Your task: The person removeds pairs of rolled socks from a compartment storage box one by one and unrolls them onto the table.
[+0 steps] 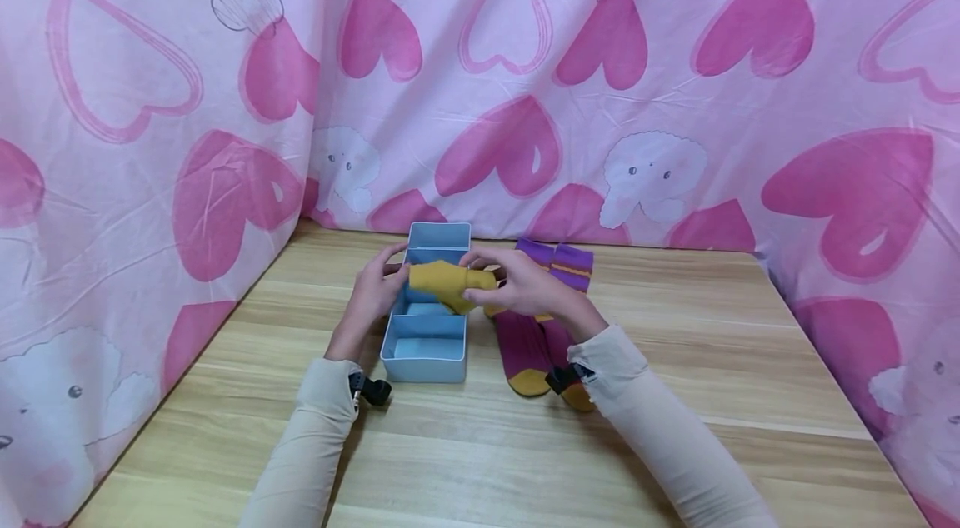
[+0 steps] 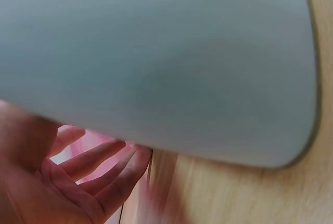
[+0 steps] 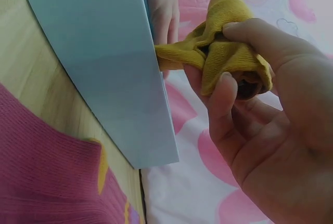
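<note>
A rolled mustard-yellow sock (image 1: 442, 282) is held up over the middle of a light blue divided box (image 1: 423, 370). My right hand (image 1: 517, 282) grips the thick end, with thumb and fingers on the knit in the right wrist view, where folds of the sock (image 3: 223, 47) show. From the left side of the box, my left hand (image 1: 375, 286) pinches the other end, which stretches toward it as a narrow strip. In the left wrist view the box wall (image 2: 156, 68) covers the thumb side of the left hand (image 2: 78, 193), so that grip is partly hidden.
Right of the box lies a pair of maroon socks (image 1: 521, 345) with yellow toes and purple cuffs, partly under my right forearm. Inside the box, thin dividers (image 1: 431, 317) part the compartments. A pink heart-patterned curtain (image 1: 502, 145) borders the wooden table (image 1: 480, 445) behind and at both sides.
</note>
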The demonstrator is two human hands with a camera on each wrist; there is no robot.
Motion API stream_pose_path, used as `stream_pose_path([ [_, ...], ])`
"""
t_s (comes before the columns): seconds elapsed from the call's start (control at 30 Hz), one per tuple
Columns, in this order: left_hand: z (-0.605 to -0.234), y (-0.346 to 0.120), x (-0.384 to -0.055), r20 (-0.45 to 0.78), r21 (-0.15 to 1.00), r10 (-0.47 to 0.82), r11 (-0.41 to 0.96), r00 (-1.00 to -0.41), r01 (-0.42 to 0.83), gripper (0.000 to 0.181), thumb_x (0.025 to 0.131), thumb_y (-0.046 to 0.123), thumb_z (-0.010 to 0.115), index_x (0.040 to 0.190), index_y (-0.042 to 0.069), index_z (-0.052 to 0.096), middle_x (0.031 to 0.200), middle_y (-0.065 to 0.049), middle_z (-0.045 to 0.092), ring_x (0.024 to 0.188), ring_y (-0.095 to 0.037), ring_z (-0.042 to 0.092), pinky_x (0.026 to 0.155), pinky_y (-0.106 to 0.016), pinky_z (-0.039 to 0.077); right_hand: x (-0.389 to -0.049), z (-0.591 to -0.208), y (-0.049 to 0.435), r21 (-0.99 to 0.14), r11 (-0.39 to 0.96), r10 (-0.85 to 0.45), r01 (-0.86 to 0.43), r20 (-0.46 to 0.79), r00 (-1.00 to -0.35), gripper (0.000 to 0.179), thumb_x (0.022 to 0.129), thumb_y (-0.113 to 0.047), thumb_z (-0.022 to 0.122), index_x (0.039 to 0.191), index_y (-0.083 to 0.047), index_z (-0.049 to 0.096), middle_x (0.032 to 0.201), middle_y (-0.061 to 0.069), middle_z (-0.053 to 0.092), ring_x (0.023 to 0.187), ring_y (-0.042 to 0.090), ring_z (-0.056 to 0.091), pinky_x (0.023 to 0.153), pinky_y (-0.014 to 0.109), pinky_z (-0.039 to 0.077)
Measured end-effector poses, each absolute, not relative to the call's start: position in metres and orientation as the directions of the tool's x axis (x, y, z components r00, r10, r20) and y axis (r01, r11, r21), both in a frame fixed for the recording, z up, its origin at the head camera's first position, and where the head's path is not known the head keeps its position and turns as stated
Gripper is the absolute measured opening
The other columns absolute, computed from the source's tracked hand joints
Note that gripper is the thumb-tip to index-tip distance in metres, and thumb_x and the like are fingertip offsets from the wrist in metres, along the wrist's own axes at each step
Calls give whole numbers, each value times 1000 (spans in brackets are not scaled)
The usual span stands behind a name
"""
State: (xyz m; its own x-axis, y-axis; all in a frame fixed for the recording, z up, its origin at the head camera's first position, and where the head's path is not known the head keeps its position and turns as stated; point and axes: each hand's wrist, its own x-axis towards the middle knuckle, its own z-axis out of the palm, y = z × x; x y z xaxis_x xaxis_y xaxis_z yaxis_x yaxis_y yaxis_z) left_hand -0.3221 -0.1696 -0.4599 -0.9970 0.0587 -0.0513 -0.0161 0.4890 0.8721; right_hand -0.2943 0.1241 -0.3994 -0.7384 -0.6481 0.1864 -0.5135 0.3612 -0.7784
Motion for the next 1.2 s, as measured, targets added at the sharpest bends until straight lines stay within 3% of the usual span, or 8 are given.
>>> stream_pose_path([
  [0.3, -461, -165, -321, -27, 874, 69, 486, -997, 10, 53, 115, 35, 53, 167, 30, 42, 166, -20, 49, 148, -44, 54, 116, -67, 48, -283, -398, 151, -802, 341, -596, -491, 220, -772, 34, 99, -23, 81, 130, -26, 67, 130, 1, 68, 115, 25, 69, 87, 36, 65],
  [0.6, -462, -167, -321, -17, 870, 52, 493, -998, 11, 53, 115, 35, 53, 166, 31, 43, 164, -20, 51, 148, -44, 55, 118, -67, 46, -278, -398, 188, -769, 391, -571, -505, 227, -789, 34, 101, -25, 79, 132, -25, 67, 128, -1, 70, 121, 21, 67, 91, 37, 61],
  [1.0, -461, -168, -320, -16, 871, 48, 492, -999, 9, 53, 115, 34, 53, 167, 30, 43, 166, -21, 50, 148, -45, 55, 118, -66, 46, -272, -408, 235, -800, 429, -567, -419, 123, -814, 29, 102, -26, 78, 129, -23, 68, 121, 4, 73, 101, 26, 71, 83, 33, 62],
  [1.2, -461, -168, -320, -30, 867, 55, 498, -998, 1, 54, 115, 35, 51, 168, 33, 41, 169, -18, 47, 150, -44, 53, 119, -66, 45, -268, -413, 256, -812, 447, -551, -375, 80, -830, 29, 102, -28, 78, 129, -24, 69, 128, 4, 73, 110, 28, 69, 87, 35, 61],
])
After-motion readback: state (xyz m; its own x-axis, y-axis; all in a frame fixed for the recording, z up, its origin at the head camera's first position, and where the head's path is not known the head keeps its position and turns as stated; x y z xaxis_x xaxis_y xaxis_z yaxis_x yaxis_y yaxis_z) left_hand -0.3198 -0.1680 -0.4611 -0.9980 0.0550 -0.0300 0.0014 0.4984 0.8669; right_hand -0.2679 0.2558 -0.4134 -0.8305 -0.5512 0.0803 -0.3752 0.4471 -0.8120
